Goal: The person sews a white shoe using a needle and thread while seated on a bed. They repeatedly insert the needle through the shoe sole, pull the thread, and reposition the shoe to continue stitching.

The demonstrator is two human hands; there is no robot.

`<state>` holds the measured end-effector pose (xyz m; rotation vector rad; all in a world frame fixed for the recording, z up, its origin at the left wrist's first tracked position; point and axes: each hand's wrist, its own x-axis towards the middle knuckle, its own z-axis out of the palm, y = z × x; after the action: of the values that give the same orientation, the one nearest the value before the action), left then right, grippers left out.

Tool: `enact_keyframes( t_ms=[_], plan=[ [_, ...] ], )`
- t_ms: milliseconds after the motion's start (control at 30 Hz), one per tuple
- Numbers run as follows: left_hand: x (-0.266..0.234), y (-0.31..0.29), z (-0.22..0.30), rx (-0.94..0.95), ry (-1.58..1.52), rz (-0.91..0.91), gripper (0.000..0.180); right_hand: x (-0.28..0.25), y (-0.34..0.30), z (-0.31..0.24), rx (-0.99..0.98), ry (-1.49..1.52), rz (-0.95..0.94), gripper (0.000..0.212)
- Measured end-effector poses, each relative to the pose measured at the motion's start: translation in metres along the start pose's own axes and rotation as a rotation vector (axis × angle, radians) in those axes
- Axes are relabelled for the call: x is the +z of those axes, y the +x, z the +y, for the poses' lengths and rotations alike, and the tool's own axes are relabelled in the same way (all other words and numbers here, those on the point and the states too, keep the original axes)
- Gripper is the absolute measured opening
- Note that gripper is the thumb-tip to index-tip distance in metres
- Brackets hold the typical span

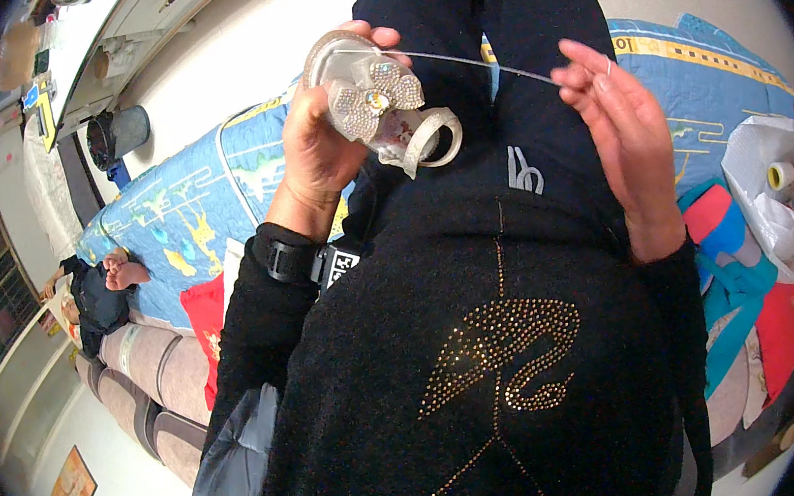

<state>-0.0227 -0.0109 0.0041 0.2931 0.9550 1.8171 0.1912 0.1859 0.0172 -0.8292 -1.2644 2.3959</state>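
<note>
White thread (473, 63), held by the half-curled right hand (613, 112), joins the sandal (376, 102) the left hand (314, 149) clasps, stitching seemingly unfinished.

The person's left hand (316, 154) grips a pale sandal (395, 132) with a glittery bow (377, 100) over black trousers (538, 22); a taut thread (473, 61) runs from it to the right hand (621, 121).

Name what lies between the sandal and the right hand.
In the head view, a pale thread runs straight from the sandal to the right hand, mostly above the dark trousers.
</note>
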Motion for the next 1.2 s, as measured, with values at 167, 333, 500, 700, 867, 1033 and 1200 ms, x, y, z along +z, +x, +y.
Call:
enact_keyframes(
  t_ms=[167,333,500,700,867,1033,1200],
  plan=[
    [-0.004,0.001,0.007,0.207,0.160,0.093,0.068,-0.026,-0.020,0.001,0.355,-0.139,-0.075,0.034],
    [-0.006,0.005,0.026,0.367,0.274,0.116,0.064,-0.064,-0.040,0.005,0.429,-0.557,0.109,0.030],
    [-0.001,-0.001,0.025,0.377,0.461,0.102,0.059,-0.131,-0.048,0.019,0.338,-0.935,0.398,0.025],
    [0.009,-0.009,0.013,0.306,0.504,0.110,0.061,-0.167,-0.082,0.074,0.147,-1.436,0.316,0.023],
    [0.015,-0.009,0.004,0.235,0.491,0.104,0.062,-0.167,-0.084,0.097,0.088,-1.538,0.275,0.022],
    [0.016,-0.007,-0.007,0.129,0.421,0.088,0.060,-0.164,-0.070,0.111,-0.023,-1.719,0.357,0.019],
    [0.016,-0.006,-0.016,-0.083,0.501,0.069,0.060,-0.164,-0.071,0.103,-0.124,-1.413,0.669,0.014]
  ],
)
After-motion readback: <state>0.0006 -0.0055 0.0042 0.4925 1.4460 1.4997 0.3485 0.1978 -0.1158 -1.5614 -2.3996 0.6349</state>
